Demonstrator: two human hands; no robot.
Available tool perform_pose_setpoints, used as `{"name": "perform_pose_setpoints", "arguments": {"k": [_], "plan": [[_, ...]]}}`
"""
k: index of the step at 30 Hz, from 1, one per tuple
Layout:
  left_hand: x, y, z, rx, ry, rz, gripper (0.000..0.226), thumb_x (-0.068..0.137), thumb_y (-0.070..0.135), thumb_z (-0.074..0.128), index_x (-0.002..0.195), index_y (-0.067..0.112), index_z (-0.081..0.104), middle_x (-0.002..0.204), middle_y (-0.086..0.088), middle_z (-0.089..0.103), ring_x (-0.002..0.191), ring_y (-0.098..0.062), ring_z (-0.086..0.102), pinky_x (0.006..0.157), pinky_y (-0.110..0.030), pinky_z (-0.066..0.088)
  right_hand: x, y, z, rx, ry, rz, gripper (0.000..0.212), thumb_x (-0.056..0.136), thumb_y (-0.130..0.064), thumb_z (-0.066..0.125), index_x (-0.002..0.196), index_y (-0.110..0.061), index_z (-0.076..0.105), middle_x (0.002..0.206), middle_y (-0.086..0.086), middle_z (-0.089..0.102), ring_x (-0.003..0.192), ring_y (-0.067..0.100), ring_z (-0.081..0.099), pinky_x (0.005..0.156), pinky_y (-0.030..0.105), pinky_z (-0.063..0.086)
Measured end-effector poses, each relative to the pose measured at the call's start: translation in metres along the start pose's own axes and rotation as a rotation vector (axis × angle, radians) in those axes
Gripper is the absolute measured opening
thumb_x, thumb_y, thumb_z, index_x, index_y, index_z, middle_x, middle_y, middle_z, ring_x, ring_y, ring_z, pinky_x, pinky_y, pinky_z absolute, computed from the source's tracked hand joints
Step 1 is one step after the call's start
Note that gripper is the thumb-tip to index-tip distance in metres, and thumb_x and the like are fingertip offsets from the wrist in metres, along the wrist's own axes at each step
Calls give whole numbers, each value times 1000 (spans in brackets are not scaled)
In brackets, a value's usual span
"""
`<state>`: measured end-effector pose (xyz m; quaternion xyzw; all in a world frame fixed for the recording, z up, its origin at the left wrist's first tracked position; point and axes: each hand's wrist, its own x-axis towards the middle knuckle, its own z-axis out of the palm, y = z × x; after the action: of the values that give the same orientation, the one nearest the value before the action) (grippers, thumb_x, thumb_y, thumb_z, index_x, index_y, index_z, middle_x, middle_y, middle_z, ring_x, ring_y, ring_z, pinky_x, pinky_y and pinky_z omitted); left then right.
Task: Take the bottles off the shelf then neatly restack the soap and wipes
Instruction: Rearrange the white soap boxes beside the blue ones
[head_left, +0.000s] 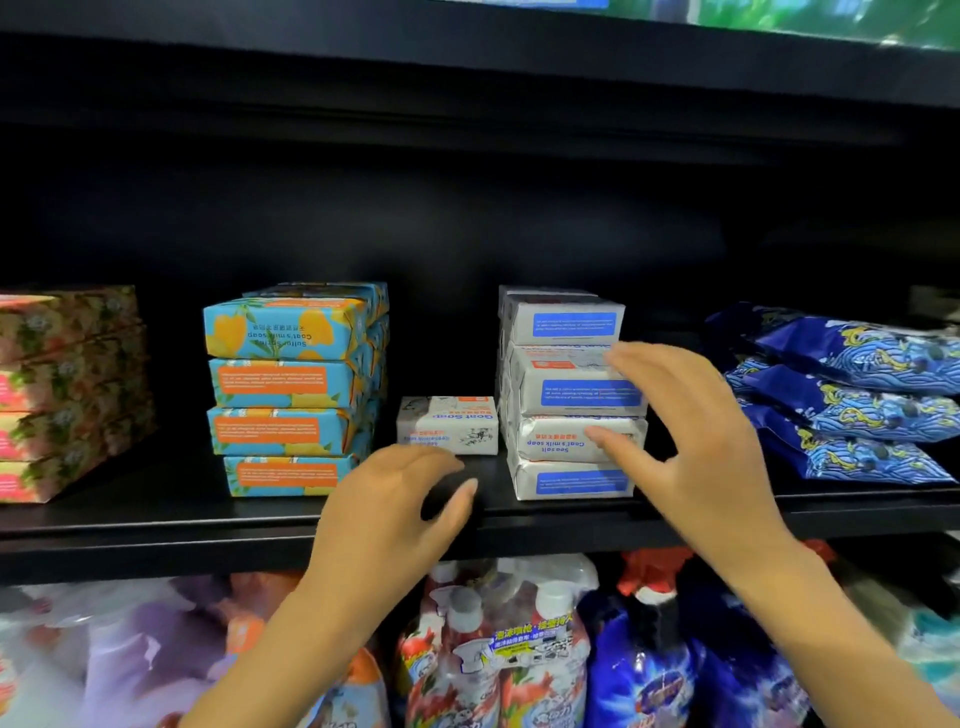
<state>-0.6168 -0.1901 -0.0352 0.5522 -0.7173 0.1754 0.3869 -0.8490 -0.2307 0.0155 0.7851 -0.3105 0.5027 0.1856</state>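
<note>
On the black shelf (156, 512) stands a stack of blue-and-orange soap boxes (291, 389), and to its right a stack of white soap boxes with blue labels (566, 395). A single white soap box (448, 425) lies between the two stacks. My left hand (395, 499) hovers open just in front of the single box, fingers loosely bent, holding nothing. My right hand (691, 441) is spread open in front of the white stack's right side, fingers near the boxes. Blue wipes packs (852, 400) are piled at the right.
Floral soap boxes (62, 395) are stacked at the left end of the shelf. Below the shelf stand spray bottles and refill pouches (498, 649). Another dark shelf board (467, 78) runs overhead.
</note>
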Motion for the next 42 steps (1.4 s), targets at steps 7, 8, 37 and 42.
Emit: {"name": "perform_pose_setpoints", "arguments": {"k": [7,8,37,42], "plan": [[-13,-1,6,4,57,12,39,86,48,48,75,24,76,78,13,71,76,-6,66,62,-13,41,11,15,14,27,-189,61,61,68,-31,81,119,-9,57,119,4,58,112,10,41,94,15,32],[-13,0,6,-4,47,5,39,86,48,48,75,24,76,78,13,71,75,-6,66,62,-13,41,9,13,15,28,-143,55,56,67,-27,83,113,-7,58,113,5,60,108,11,44,90,15,33],[16,29,-59,-937,-129,-139,76,55,52,79,123,25,58,121,10,65,117,-6,58,94,-19,47,-4,-39,-7,193,107,-208,26,81,-14,61,105,-6,59,106,2,59,103,15,54,90,18,44],[23,42,-65,-1078,-290,-332,36,78,44,61,105,21,70,103,6,73,99,-10,68,77,-17,53,-9,-38,2,124,239,-373,20,85,0,60,103,-5,52,109,9,52,103,26,55,86,36,49]]}}
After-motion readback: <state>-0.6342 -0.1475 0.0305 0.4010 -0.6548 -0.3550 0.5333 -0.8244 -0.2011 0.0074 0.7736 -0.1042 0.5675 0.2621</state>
